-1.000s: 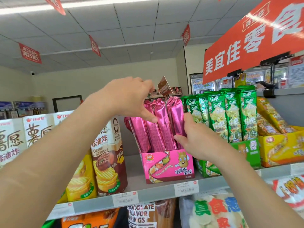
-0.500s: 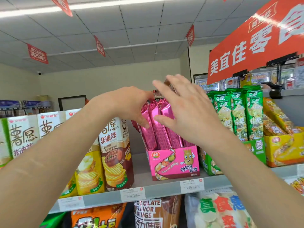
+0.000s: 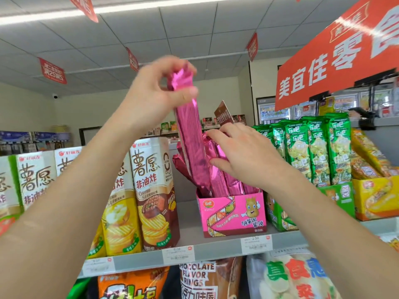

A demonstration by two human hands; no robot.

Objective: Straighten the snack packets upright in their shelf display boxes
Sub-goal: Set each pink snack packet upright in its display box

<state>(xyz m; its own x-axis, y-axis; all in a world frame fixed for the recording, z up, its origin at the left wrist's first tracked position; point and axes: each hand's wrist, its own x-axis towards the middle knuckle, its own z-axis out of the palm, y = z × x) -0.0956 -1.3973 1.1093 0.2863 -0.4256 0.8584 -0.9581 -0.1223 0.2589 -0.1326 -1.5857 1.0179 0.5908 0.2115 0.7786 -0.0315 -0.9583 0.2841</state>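
One likely light, slippery packet (image 3: 192, 145) is hanging, left hand (image 3: 151, 98) pinching its crimped top, right hand (image 3: 244, 156) resting loose-fingered on others (image 3: 228, 182)

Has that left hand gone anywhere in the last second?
Yes. The left hand has risen well above the pink display box, pinching one pink packet by its top and drawing it upward.

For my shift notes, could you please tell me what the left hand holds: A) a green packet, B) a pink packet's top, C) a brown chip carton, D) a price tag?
B: the left hand pinches the crimped top of a pink packet whose lower end sits in the pink display box.
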